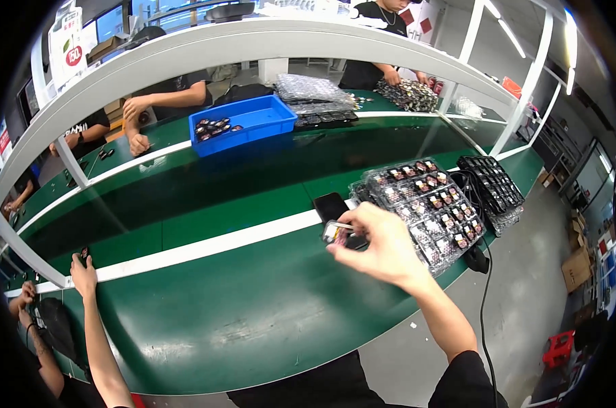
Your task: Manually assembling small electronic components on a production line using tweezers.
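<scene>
My right hand [387, 246] is raised over the green bench, thumb and fingers pinching a small square part [334, 234] with a dark rim and a light, reddish inside; its exact kind is unclear. Far to the left, my left hand [83, 277] reaches across the white divider strip [206, 249]. Its fingertips close on a small dark piece [85, 251], too small to name. Beside my right hand stands a stack of clear plastic trays [423, 204] with small parts in their pockets. A black phone-like slab [331, 207] lies just beyond that hand.
Black trays [493, 182] stand at the right, near a black cable [488, 285]. A blue bin [247, 122] holds several dark parts across the bench. White frame bars [267, 47] arch overhead. Co-workers' hands [138, 112] are opposite; another person sits at the lower left.
</scene>
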The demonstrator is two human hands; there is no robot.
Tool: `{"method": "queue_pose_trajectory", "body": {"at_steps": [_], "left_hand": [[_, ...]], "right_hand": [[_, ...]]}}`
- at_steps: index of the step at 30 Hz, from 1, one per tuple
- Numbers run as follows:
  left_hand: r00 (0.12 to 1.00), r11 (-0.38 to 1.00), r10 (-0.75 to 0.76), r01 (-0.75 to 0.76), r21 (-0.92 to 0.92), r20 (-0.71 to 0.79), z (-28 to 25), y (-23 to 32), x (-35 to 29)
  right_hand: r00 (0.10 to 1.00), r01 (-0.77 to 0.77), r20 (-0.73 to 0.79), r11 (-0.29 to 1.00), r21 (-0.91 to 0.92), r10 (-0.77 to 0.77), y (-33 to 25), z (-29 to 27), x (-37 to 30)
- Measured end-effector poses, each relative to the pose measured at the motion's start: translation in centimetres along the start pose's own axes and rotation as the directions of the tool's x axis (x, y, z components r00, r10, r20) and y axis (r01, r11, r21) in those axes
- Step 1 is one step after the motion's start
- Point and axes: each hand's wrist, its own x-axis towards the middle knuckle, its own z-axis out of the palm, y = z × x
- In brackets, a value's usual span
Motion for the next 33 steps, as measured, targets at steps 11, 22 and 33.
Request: {"method": "queue_pose_trajectory", "body": {"at_steps": [11, 22, 33], "left_hand": [[0.992, 0.991, 0.116, -0.112, -0.076, 0.046, 1.5, 4.9, 0.7], [0.983, 0.891, 0.178, -0.138, -0.433, 0.053, 1.4, 9.0, 1.0], [0.406, 0.312, 0.899, -0.333, -0.89, 0.163, -15.6, 30.5, -22.4]], "right_hand": [[0.868, -0.494, -0.293, 0.767, -0.41, 0.402, 17.7, -8.3, 1.0], [0.98, -0.178, -0.055, 0.966, 0.187, 0.192, 6.1, -3.8, 2.1], [0.921, 0.015, 0.349, 0.912, 0.409, -0.171, -2.9, 14.2, 2.0]]}}
